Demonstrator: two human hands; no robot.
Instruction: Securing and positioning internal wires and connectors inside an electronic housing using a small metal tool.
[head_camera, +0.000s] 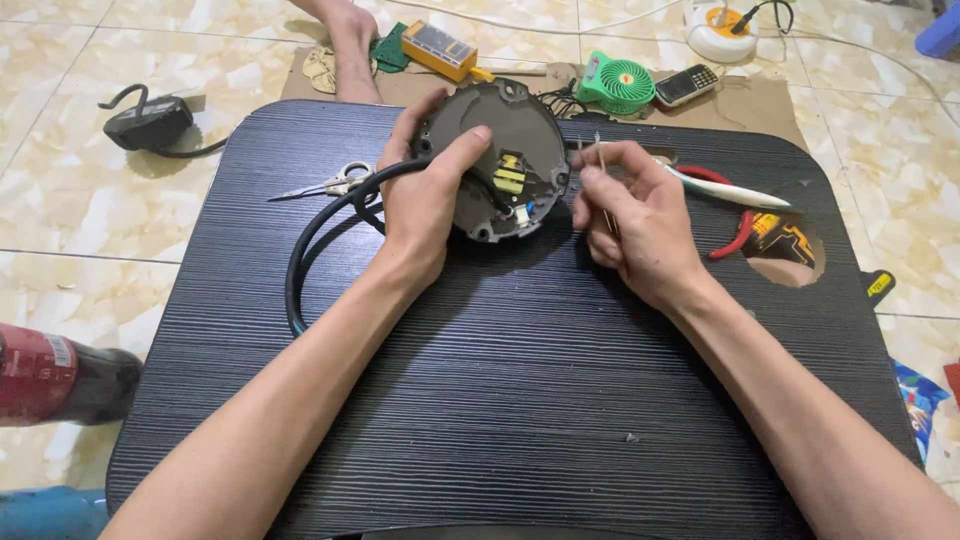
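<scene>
Black ribbed bench (500, 400) on marble-tile floor (60, 200). Left hand (425, 195) grips round grey device (500, 160) at bench's far edge, black cable (310, 235) trailing left. Right hand (640, 220) pinches thin tool (602, 160) just right of device. Scissors (335, 183), red pliers (735, 225) on bench; green fan (615, 82) beyond.

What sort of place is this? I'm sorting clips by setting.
Probably a home repair spot on a tiled floor: a low black table, scissors and red-handled pliers, while the left hand holds an opened round device.
</scene>
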